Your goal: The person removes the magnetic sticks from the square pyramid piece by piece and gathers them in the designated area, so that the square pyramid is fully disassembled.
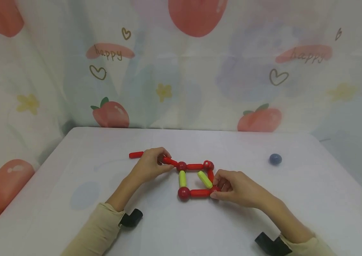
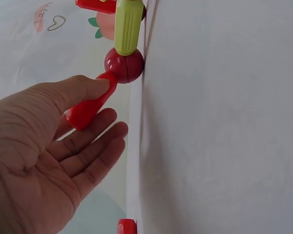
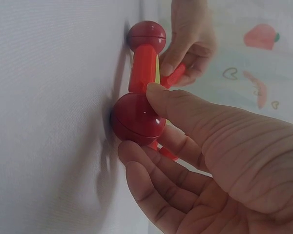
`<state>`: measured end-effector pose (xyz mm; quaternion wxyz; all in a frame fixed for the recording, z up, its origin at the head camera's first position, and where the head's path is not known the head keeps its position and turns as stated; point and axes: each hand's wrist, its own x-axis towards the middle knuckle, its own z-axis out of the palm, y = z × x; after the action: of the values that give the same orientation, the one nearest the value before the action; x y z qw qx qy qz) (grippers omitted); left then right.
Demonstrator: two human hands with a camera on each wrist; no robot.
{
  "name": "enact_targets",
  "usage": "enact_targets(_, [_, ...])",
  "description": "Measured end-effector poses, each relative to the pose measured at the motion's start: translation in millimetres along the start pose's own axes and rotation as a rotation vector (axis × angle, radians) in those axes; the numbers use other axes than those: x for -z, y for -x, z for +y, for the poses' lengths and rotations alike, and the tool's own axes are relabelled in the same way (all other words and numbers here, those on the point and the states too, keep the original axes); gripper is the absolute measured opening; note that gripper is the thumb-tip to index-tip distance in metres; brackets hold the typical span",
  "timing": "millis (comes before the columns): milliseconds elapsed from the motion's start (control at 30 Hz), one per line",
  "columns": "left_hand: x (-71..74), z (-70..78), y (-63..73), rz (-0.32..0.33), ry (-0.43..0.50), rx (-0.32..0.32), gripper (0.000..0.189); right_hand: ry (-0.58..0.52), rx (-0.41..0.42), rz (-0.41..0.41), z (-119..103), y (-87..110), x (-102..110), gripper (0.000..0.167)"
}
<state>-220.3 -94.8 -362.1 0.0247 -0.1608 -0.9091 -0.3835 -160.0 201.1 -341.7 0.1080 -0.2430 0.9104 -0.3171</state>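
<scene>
Near the table's middle, red rods, yellow-green rods and dark red balls form a four-sided frame. My left hand [image 1: 150,165] pinches a red rod [image 2: 90,107] between thumb and fingers; its end touches the far left ball [image 2: 124,66]. My right hand [image 1: 240,188] grips the near right ball [image 3: 136,119], partly covering it. A yellow-green rod [image 1: 182,179] joins the far left ball to the near left ball [image 1: 184,193]. Another yellow-green rod [image 1: 204,179] slants from the near right ball toward the far left. The far right ball [image 1: 208,165] meets two red rods.
A loose red rod [image 1: 136,155] lies beyond the left hand, partly hidden by it. One dark blue ball [image 1: 275,159] sits on the white table [image 1: 296,199] at the far right. A printed curtain [image 1: 200,85] stands behind the table.
</scene>
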Motion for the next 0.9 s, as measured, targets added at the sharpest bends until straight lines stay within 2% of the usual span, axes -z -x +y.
enact_targets(533, [-7.0,4.0,1.1,0.049,-0.133,0.141,0.028,-0.009,-0.021,-0.001,-2,0.2,0,0.031])
enact_targets(900, [-11.1,11.7,5.3,0.090,-0.207,0.198,0.026,-0.004,-0.026,0.003,-4,0.6,0,0.031])
